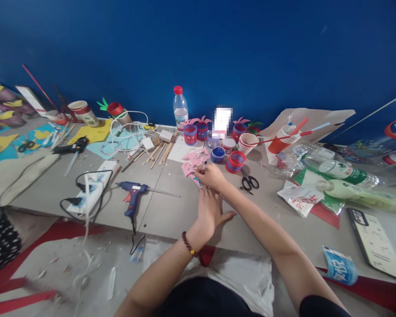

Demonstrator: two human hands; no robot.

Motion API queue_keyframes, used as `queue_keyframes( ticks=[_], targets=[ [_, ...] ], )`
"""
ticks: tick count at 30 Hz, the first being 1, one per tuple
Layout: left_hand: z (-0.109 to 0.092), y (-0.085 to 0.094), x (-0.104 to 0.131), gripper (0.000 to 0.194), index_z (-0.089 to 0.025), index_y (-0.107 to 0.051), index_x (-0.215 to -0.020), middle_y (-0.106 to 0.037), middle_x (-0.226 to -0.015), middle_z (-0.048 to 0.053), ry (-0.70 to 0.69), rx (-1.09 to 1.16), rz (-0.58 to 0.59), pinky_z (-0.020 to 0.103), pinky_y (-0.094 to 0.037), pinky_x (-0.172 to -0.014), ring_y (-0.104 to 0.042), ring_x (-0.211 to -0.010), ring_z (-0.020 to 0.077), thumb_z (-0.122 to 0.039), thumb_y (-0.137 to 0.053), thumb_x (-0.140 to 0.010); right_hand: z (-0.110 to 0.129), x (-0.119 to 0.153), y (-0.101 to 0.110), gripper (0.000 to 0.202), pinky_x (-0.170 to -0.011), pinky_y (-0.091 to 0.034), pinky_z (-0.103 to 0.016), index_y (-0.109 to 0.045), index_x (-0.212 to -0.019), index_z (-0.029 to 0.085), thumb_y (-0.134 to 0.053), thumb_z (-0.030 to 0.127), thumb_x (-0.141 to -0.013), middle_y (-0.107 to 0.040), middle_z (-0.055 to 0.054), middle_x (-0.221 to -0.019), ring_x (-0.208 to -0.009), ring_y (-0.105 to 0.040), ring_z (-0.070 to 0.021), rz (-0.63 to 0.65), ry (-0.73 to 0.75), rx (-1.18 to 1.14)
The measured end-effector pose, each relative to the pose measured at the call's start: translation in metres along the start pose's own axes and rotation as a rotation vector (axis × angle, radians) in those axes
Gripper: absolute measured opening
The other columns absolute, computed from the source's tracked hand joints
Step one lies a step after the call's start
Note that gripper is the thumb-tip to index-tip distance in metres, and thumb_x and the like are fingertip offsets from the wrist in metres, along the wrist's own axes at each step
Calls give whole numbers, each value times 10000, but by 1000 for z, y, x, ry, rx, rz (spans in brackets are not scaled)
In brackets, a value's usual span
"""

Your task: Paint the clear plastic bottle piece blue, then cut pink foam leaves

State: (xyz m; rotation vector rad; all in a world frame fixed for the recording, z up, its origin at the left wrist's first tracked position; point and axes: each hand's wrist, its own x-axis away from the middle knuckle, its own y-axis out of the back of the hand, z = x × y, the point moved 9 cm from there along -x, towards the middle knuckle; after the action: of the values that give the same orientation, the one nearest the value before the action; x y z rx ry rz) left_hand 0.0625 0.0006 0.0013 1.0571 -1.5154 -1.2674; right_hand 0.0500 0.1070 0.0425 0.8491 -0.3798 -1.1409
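Note:
My right hand (212,177) is closed round a slim dark-tipped pen (204,165) at the middle of the table, over pink paper cutouts (188,167). Just below it, my left hand (211,209) lies flat with its fingers spread, the fingertips at the paper's lower edge and partly under the right hand. More pink paper (201,154) rests on a white sheet (176,152) beyond the hands. Black scissors (249,182) lie right of my right hand. Behind are small red and purple cups (190,135), some with pink paper crowns.
A blue glue gun (136,193) and a white power strip (97,189) with cables lie at left. Wooden sticks (157,153) and a red-capped bottle (180,108) stand or lie behind. Plastic bottles (346,171), paper cups (279,140) and a phone (376,242) are at right.

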Motion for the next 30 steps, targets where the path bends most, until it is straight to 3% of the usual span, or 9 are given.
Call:
queue_keyframes(
  ticks=[6, 24, 30],
  targets=[
    [0, -1, 0, 1015, 23, -540, -1369, -554, -1390, 332, 0, -13, 0, 581, -323, -1091, -460, -1325, 499, -812, -490, -794, -1, 0, -2, 315, -548, -271, -269, -448, -489, 210, -576, 200, -777, -484, 13, -465, -515, -370, -125, 31, -18, 21],
    [-2, 4, 1, 999, 38, -534, -1378, -570, -1373, 326, -11, -46, 54, 542, -325, -1097, -493, -1307, 469, -788, -490, -818, 2, 5, -2, 269, -561, -287, -277, -535, -530, 208, -550, 192, -798, -512, 7, -485, -520, -397, -133, 92, -61, 46],
    [-2, 10, 1, 987, 37, -501, -1408, -538, -1417, 327, 3, -41, 93, 528, -321, -1115, -491, -1322, 457, -762, -515, -828, 1, 4, -2, 311, -565, -272, -282, -446, -489, 210, -564, 187, -775, -442, 27, -459, -509, -340, -123, 88, -72, -12]
  ],
)
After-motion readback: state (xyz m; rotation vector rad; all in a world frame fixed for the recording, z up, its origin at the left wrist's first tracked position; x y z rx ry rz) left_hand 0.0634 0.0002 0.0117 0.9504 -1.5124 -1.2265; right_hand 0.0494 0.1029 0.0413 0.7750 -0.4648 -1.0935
